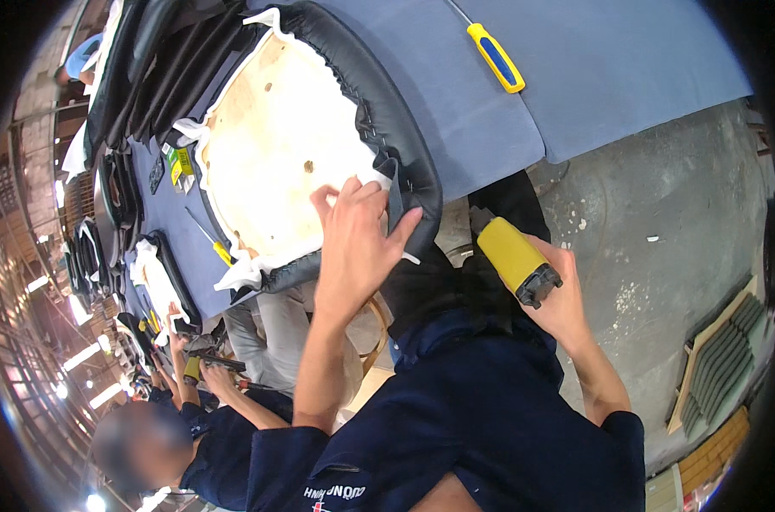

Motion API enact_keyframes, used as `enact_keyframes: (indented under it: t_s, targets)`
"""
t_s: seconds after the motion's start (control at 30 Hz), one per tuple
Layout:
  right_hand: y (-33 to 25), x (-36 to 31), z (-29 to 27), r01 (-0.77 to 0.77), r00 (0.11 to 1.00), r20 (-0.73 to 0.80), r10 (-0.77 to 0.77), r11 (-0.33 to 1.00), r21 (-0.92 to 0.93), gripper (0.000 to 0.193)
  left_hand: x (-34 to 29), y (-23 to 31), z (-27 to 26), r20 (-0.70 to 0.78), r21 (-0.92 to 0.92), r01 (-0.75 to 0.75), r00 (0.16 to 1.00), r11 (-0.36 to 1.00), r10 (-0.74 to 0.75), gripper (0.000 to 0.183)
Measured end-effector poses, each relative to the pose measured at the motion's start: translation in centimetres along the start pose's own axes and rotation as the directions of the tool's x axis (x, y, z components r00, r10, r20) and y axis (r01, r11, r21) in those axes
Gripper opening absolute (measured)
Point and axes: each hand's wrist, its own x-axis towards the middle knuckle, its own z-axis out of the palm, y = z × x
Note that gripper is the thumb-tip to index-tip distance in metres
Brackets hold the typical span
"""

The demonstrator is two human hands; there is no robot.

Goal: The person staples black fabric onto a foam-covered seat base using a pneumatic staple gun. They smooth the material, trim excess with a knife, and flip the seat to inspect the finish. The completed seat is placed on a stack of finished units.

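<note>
A seat pad lies upside down in front of me, its pale wooden board (276, 162) ringed by a gathered black cover (402, 128) with white lining at the edge. My left hand (359, 235) grips the cover's folded edge at the near right corner. Its fingers curl over the board side while the thumb presses the outer black material. Apart from the pad, to the right and lower, my right hand (560, 294) is closed round a yellow staple gun (509, 254). The palm and some fingers are hidden behind the tool.
A yellow-and-blue screwdriver (497, 60) lies on the blue-grey tabletop (456, 111); another screwdriver (221, 252) lies left of the pad. Black covers (161, 77) are piled at the far left. A co-worker (225, 444) works close by on my left. Grey slatted pieces (720, 358) rest on the floor at right.
</note>
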Motion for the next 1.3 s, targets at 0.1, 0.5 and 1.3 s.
enact_keyframes:
  t_s: [0.1,0.5,1.3]
  targets:
    - [-1.2,1.2,0.4,0.104,0.994,0.03,-0.101,0.989,-0.105,0.045,2.4,-4.3,0.4,0.03,-0.212,-0.208,0.975,0.955,0.219,0.045]
    - [-1.2,4.4,1.9,0.17,0.971,0.179,-0.16,0.985,-0.041,0.05,1.9,-8.9,4.2,-0.004,-0.775,-0.1,0.988,0.624,0.154,0.013]
    - [-6.6,6.1,3.7,0.046,0.959,0.265,0.1,0.867,-0.496,0.052,2.4,-9.0,5.6,-0.043,-0.814,-0.153,0.978,0.56,0.204,0.025]
